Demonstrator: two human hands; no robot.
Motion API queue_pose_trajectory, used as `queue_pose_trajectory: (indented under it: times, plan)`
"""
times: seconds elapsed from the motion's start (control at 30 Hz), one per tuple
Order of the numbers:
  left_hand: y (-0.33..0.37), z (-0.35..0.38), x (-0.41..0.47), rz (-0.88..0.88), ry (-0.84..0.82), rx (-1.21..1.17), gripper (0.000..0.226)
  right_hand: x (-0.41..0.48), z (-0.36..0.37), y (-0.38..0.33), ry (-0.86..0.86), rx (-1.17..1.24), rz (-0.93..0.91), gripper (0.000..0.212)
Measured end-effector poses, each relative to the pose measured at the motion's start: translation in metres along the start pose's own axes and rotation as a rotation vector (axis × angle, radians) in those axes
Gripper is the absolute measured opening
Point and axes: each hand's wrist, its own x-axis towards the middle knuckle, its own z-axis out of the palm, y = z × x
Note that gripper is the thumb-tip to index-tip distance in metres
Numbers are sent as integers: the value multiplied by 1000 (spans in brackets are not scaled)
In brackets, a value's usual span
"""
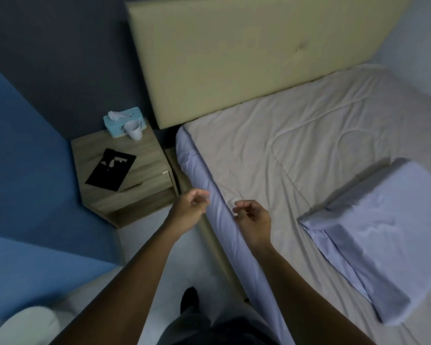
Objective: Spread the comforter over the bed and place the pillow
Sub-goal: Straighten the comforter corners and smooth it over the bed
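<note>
Head view: we see the comforter (296, 135) already lying beige and creased across the bed (197, 170), filling the centre and right of the frame up to the headboard (246, 53). The pillow (373, 247) sits at right of frame, on the comforter, well apart from the headboard. Left hand (189, 207) and right hand (253, 220) hover at centre frame over the near bed edge, apart from each other, fingers loosely curled, holding nothing. Both forearms reach up from the lower edge. We judge that smoothing remains: pinch the edge hem, pull taut toward us, then move the pillow to the head.
</note>
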Motion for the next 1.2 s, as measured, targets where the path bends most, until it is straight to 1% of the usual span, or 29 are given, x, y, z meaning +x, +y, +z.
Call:
queue_pose_trajectory:
  times: [0.27,0.4,0.57,0.63,0.73,0.87,0.93,1.03,1.07,1.1,1.2]
  plan:
    - [22,-35,152,-17,-66,29,21,110,57,-5,94,-68,47,25]
    - [31,-40,223,-39,-41,77,25,166,86,-8,124,-74,71,25]
    - [35,-40,301,-135,-27,135,14,238,113,13,105,-158,113,32]
    - [29,-39,330,-165,-20,164,26,263,123,25,107,-179,134,33]
    - [14,-37,371,-192,-39,185,17,293,138,45,112,-210,172,32]
    - [-13,-32,433,-217,-66,207,12,329,158,73,141,-244,197,30]
    - [-34,-26,466,-244,-63,224,11,342,165,91,165,-278,183,28]
    - [-61,-19,507,-300,-68,251,8,352,177,125,170,-399,109,22]
    - [-70,-16,520,-331,-55,251,15,353,181,139,167,-467,76,22]
    - [-82,-14,534,-377,-37,243,28,353,185,154,155,-545,39,28]
    - [-117,-10,574,-481,-12,193,69,352,197,193,110,-767,-24,57]
